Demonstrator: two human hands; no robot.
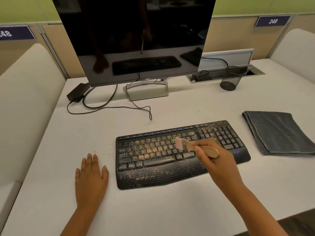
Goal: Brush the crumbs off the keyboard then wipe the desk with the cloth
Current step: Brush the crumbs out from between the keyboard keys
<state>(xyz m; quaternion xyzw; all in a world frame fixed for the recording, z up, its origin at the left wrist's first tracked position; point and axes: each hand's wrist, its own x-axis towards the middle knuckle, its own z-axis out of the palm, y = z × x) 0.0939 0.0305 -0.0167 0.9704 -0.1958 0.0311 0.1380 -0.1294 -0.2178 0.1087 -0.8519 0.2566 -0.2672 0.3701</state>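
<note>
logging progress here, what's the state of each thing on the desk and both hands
keyboard: crumb-covered
brush: held, bristles over keys
right hand: gripping brush
left hand: flat on desk, empty
cloth: folded, untouched
monitor: off
pen cup: upright, apparently empty
desk: few crumbs beside keyboard

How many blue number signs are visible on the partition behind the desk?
2. One sign, reading 249, sits at the upper right of the partition. The other sign, at the far left, is cut off by the frame edge. The monitor may hide more.
</note>
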